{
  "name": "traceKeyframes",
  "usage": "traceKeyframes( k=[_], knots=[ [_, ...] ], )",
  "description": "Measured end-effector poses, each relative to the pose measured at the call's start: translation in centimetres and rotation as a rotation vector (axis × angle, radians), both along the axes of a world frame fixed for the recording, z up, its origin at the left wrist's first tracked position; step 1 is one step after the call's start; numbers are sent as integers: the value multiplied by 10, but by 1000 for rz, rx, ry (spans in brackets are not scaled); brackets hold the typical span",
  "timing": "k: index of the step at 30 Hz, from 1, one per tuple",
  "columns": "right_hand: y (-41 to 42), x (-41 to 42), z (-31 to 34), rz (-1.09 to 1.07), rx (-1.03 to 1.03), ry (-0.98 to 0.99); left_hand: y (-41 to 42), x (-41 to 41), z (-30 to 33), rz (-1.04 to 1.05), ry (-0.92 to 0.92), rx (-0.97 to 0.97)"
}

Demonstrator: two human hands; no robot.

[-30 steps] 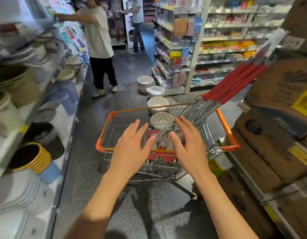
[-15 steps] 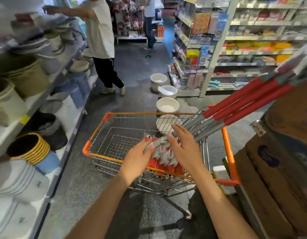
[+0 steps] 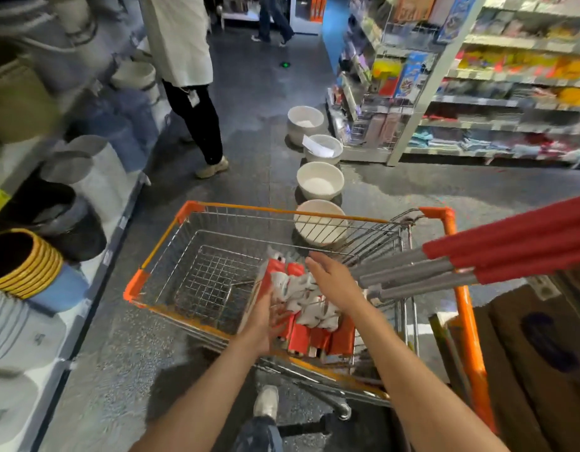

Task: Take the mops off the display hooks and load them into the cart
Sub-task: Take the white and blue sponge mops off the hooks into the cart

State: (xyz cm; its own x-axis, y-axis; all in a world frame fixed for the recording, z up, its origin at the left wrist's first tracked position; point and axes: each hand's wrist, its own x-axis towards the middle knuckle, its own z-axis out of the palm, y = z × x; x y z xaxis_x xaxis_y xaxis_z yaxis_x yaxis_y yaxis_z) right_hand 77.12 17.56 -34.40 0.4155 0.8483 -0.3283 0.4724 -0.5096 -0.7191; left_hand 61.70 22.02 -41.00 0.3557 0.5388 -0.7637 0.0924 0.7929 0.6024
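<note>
An orange-rimmed wire cart stands in front of me. Several mops lie in it. Their heads, grey-white cloth in red sleeves, are bunched in the near right corner. Their grey and red handles slant out over the right rim. My left hand presses against the left side of the mop heads. Over the top of the heads, my right hand is flat with straight fingers. The display hooks are out of view.
A row of white basins sits on the floor just beyond the cart. A person stands at the left shelving, which holds buckets. Cardboard boxes crowd the cart's right side. Stocked shelves fill the far right.
My left hand slid from the top of the mop heads to their left side. My right hand stayed over the heads. The view moved closer over the cart.
</note>
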Motion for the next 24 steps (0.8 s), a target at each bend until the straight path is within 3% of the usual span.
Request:
traceKeyframes(
  k=[5, 13, 24],
  knots=[
    [57, 24, -50, 43, -180, 5, 43, 32, -49, 148, -52, -275],
    [108, 53, -114, 125, -510, 30, 73, 74, -141, 204, -71, -566],
    [139, 57, -127, 167, -696, 86, 84, 89, -197, 492, -195, -783]
  ],
)
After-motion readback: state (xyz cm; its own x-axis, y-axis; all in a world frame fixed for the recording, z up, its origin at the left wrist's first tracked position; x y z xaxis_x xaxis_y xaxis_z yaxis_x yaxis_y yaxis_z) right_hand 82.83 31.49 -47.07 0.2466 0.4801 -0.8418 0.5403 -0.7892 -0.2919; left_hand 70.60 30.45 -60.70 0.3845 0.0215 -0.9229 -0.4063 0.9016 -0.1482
